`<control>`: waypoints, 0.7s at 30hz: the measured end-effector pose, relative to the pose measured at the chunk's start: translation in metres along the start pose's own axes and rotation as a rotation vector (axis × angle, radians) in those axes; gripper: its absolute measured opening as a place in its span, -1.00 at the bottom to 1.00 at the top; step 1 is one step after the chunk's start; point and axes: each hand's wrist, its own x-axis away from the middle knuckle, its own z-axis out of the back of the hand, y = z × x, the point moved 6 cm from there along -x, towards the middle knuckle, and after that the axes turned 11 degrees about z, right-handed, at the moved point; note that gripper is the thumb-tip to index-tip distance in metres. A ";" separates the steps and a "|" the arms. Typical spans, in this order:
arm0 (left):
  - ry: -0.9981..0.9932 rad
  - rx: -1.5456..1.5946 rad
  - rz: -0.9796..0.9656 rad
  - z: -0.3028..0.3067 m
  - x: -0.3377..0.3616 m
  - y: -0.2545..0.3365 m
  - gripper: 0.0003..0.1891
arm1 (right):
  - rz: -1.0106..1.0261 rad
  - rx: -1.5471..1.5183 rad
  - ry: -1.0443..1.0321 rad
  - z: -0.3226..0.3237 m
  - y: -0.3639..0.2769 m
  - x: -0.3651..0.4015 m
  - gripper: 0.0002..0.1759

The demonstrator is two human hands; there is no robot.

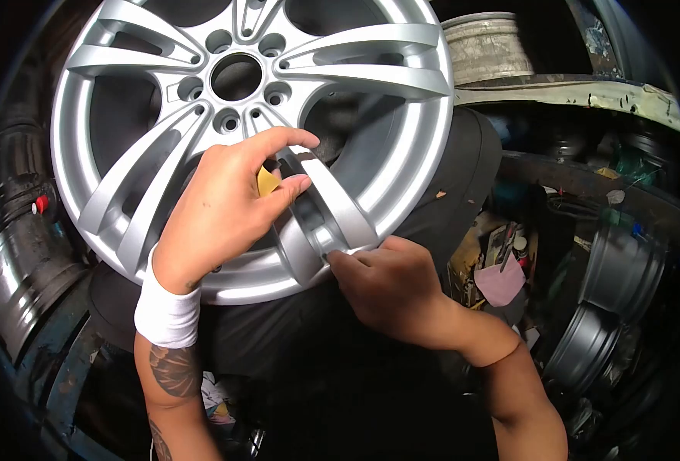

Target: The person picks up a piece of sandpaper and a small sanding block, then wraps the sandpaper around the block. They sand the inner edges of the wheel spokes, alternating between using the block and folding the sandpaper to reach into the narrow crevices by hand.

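A silver alloy wheel rim (359,42) with paired spokes lies across the person's lap, face up. My left hand (221,203), with a white wristband (168,313) at its wrist, rests over the lower spokes. Tucked between its thumb and palm is a small yellow piece of sandpaper (266,181); the index finger stretches over a spoke. My right hand (392,290) is closed at the rim's lower edge, its fingertips against the gap between two spokes. Whatever those fingers may pinch is hidden.
Dark metal wheels (28,238) stand at the left. On the right are stacked grey wheels (624,265), a pink piece of paper or cloth (501,281) and mixed clutter. Another worn wheel (484,46) sits behind a pale metal bar (570,96) at the upper right.
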 end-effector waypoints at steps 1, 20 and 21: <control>-0.009 0.013 0.027 -0.001 0.001 0.000 -0.63 | -0.024 -0.013 -0.017 -0.002 0.000 0.000 -0.84; -0.320 -0.176 0.023 -0.014 0.004 -0.003 -0.63 | -0.046 -0.104 0.103 0.002 0.009 0.000 -0.88; -0.374 -0.199 0.026 -0.016 0.006 -0.006 -0.63 | -0.059 -0.109 0.089 0.005 0.009 0.001 -0.87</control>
